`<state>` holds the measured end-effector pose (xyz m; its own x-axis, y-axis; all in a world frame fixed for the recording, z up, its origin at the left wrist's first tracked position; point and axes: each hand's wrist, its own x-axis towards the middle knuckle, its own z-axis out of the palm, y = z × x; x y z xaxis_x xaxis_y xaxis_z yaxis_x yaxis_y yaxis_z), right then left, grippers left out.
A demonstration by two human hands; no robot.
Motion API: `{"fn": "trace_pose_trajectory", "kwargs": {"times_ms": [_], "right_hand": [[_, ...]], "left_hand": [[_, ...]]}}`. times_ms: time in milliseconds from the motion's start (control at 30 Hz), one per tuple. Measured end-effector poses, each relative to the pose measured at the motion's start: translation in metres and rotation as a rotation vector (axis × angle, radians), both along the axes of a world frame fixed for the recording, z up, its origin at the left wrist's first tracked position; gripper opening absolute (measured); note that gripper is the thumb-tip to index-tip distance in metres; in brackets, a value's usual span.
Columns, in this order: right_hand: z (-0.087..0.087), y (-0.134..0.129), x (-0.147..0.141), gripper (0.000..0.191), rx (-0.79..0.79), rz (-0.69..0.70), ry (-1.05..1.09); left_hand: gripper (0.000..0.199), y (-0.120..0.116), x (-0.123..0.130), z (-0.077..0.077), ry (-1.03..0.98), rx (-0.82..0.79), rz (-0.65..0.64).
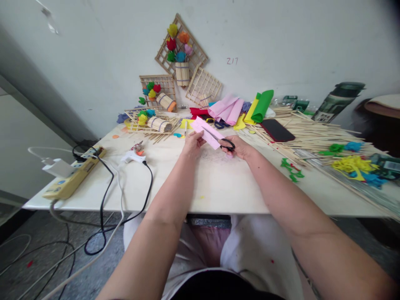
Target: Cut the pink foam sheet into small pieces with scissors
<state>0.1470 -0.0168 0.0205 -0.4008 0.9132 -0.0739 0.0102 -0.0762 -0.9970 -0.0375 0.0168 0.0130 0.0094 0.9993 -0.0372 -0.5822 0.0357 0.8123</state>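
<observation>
In the head view, a pink sheet (200, 126) of thin craft material, paper or felt, is pinched at its left edge by my left hand (193, 144). My right hand (238, 146) grips a pair of scissors (230, 144) by its black handles, fingers closed round the loops. The blades point up and left and lie along the pink sheet, splitting it lengthwise into two parts. Both hands are a little above the white table (229, 187). Behind them lies a larger folded pink piece (226, 109).
On the left are a white hot glue gun (133, 157) and a yellow power strip (73, 175) with trailing cords. Bamboo lattices (200, 85) with coloured flowers stand at the back. A phone (277, 130), thin sticks (318, 135) and a dark tilted bottle (339, 102) occupy the right.
</observation>
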Motion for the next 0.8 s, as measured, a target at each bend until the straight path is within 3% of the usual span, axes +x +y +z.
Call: {"fn": "trace_pose_trajectory", "kwargs": {"times_ms": [333, 600, 800], "right_hand": [[0.0069, -0.0053, -0.0029, 0.030, -0.025, -0.033, -0.029], [0.0013, -0.0011, -0.0022, 0.027, 0.028, -0.025, 0.010], [-0.0002, 0.0019, -0.0030, 0.029, 0.033, -0.037, 0.002]], "left_hand": [[0.009, -0.0039, 0.0057, 0.0004, 0.017, 0.030, -0.049], [0.016, -0.0033, 0.0047, 0.0001, 0.005, 0.028, -0.049], [0.010, -0.0051, 0.0044, 0.0026, 0.011, 0.034, -0.047]]}}
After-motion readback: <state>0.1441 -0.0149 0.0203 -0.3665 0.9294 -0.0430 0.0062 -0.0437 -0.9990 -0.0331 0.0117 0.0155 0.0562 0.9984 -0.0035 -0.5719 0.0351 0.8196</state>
